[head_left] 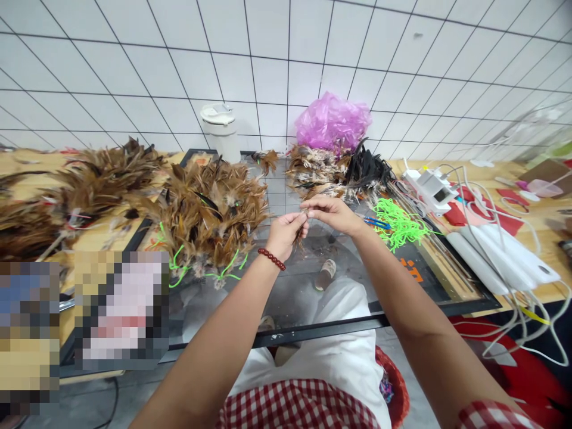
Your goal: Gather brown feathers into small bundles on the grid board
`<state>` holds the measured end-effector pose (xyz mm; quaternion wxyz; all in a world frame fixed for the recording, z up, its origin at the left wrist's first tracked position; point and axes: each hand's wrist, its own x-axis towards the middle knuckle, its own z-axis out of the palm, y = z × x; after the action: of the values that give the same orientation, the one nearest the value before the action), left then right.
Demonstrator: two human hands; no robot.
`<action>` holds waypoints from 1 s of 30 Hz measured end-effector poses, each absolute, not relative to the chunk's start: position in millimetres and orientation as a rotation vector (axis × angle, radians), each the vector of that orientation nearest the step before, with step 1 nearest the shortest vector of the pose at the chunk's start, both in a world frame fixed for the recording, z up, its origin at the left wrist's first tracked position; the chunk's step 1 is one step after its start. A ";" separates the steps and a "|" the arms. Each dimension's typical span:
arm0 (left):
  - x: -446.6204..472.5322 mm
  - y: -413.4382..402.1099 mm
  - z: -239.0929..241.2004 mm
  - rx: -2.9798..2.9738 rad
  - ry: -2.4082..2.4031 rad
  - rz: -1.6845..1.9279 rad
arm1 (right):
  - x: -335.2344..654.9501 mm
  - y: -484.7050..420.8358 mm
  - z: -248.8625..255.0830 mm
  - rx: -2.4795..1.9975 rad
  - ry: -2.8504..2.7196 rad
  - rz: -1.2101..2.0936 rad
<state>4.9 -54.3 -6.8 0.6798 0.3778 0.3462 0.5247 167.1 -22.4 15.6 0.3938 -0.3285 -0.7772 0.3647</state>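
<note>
My left hand (286,233), with a dark red bead bracelet at its wrist, is closed in a pinch on a small bunch of brown feathers (299,239). The tips of the feathers hang below my fingers. Against it, my right hand (333,214) has thumb and fingertips brought together at the top of the bunch; what exactly they grip is too small to make out. A large heap of brown feathers (214,208) with bright green ties lies left of my hands. Neon green cord (397,223) lies in a tangle to the right, with blue-handled snips (376,223) beside it.
Pale and black feathers (322,170) lie behind my hands, under a pink plastic bag (333,119). A white lidded cup (221,131) stands by the tiled wall. More brown feathers (102,179) lie at left. White cables and a power strip (504,256) occupy the right.
</note>
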 end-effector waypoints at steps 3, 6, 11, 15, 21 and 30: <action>3.3 -56.2 -4.2 0.889 0.755 1.115 | 166.5 -23.8 17.9 -0.785 -1.980 1.018; 1.6 -57.1 -3.3 0.903 0.719 1.062 | 168.7 -23.1 17.9 -0.771 -1.920 1.123; 1.1 -57.3 -3.1 0.880 0.731 1.040 | 166.7 -21.7 15.3 -0.835 -1.846 1.119; 2.4 -57.6 -2.8 0.899 0.746 1.062 | 158.7 -22.3 14.3 -0.870 -1.849 1.010; 1.6 -56.0 -4.1 0.809 0.743 1.158 | 159.9 -13.7 3.3 -1.023 -1.669 0.897; -10.4 -62.7 12.2 0.505 0.760 1.350 | 170.9 -15.0 -14.3 -1.330 -2.380 0.084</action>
<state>-10.4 -62.7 12.2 0.6860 0.2254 0.3395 0.6028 170.9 -15.0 -14.3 0.2056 -0.4773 -0.8538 0.0301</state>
